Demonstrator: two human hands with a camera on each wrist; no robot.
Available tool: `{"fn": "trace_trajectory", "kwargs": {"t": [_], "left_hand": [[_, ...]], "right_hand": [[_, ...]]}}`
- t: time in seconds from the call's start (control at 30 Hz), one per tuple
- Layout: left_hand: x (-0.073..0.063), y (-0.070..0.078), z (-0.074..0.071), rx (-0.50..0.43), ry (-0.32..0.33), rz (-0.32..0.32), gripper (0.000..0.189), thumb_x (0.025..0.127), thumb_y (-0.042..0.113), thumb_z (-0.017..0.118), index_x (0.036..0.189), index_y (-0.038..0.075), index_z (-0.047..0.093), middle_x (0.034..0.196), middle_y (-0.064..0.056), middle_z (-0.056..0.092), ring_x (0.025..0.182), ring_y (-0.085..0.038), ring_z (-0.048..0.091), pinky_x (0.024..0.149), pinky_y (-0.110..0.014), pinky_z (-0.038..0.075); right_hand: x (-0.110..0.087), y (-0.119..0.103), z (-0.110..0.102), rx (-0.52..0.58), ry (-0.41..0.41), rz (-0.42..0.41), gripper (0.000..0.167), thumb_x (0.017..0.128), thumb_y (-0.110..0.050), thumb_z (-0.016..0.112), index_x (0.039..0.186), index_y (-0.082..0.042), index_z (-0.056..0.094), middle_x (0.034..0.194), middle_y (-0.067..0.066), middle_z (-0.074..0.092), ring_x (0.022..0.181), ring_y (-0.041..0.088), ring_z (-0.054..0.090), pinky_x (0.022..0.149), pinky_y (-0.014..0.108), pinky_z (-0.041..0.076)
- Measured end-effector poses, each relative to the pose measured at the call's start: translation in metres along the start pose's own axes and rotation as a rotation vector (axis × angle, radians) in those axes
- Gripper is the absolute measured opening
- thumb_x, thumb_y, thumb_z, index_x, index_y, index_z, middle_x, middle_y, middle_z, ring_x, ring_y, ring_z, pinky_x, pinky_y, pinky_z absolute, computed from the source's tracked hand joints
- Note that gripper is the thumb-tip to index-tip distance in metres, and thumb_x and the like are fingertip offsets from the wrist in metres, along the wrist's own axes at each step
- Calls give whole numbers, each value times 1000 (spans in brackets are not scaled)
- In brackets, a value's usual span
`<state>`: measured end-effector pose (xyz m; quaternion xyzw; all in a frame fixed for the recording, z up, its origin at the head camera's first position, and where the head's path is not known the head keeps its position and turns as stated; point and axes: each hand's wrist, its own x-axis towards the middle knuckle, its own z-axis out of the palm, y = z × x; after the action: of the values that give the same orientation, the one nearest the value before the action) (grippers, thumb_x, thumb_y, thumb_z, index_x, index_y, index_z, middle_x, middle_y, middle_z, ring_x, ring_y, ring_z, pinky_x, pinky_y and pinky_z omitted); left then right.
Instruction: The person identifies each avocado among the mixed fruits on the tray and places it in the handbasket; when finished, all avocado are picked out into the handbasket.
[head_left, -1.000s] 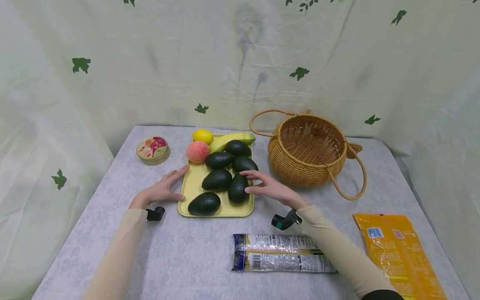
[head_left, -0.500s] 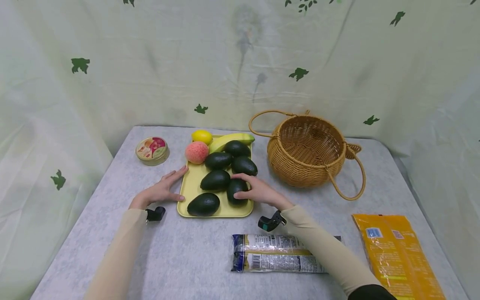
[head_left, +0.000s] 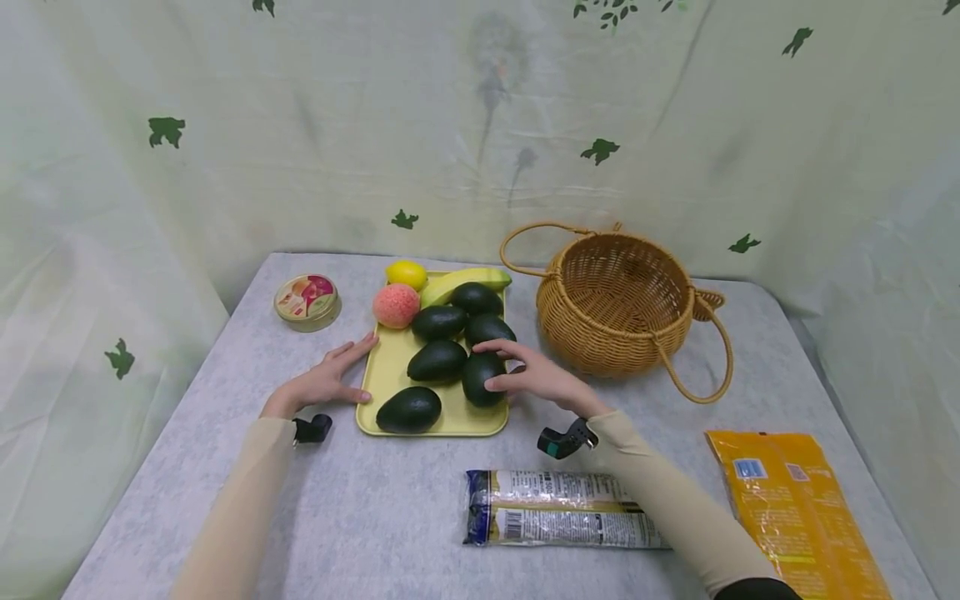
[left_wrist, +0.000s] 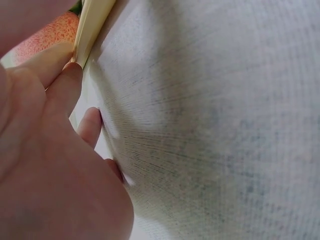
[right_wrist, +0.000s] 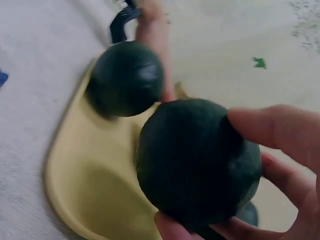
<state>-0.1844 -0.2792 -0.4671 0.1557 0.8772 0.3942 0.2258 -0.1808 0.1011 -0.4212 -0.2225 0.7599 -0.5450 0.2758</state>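
My right hand (head_left: 536, 379) grips an avocado (right_wrist: 197, 162) at the right side of the yellow tray (head_left: 386, 358). In the right wrist view, thumb and fingers lie round its dark green skin, and it appears raised over the tray. Beside it on the tray is another avocado (head_left: 437, 361), with one more avocado (head_left: 408, 409) near the front edge and several farther back. My left hand (head_left: 321, 383) rests at the tray's left edge, fingers spread and fairly straight. In the left wrist view, its fingertips (left_wrist: 73, 75) touch the tray's rim.
A lemon (head_left: 407, 274), a pink peach-like fruit (head_left: 396, 306) and a banana (head_left: 459, 284) are at the tray's back. A wicker basket (head_left: 592, 342) stands to the right. A round tin (head_left: 307, 302), a clear-and-blue package (head_left: 555, 508) and an orange packet (head_left: 795, 508) lie around.
My right hand moved left onto the avocado and closed round it, then came back a little to the right with it. The left hand stayed at the tray's edge.
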Motion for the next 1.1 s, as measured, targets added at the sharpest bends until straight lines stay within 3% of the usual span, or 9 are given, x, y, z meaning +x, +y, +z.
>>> {"fn": "trace_trajectory", "kwargs": {"t": [0.2,0.4,0.67,0.93,1.1], "left_hand": [[-1,1,1,-19,4,-10,98,81,25,76,154,12,13,159,-13,3,141,-41,-9,102,-73,-1],[-1,2,1,-18,3,-18,96,82,24,76,154,11,13,160,-12,3,141,-41,-9,102,-72,-1],[-2,0,1,-13,6,-18,96,82,26,76,155,12,13,160,-12,4,141,-41,-9,102,-72,-1],[-2,2,0,-23,6,-34,96,82,25,76,155,14,14,160,-11,5,141,-40,-8,101,-73,-1],[-3,4,0,-26,8,-49,96,82,26,76,155,15,14,160,-10,5,141,-40,-8,101,-73,-1]], "right_hand": [[-12,-11,-24,139,-30,-62,55,91,-18,66,142,-23,46,145,7,36,131,31,38,91,42,50],[-25,-30,-49,237,26,-71,57,92,-14,64,144,-23,43,143,11,38,123,31,47,95,44,46],[-48,-52,-95,250,159,-114,55,95,-12,59,145,-22,41,145,13,34,122,32,45,91,38,48],[-69,-53,-139,249,300,-63,52,96,-9,56,144,-22,41,142,13,34,118,30,46,86,31,51],[-78,-46,-157,232,345,-16,52,97,-8,55,145,-20,40,140,15,33,112,26,50,84,30,51]]}}
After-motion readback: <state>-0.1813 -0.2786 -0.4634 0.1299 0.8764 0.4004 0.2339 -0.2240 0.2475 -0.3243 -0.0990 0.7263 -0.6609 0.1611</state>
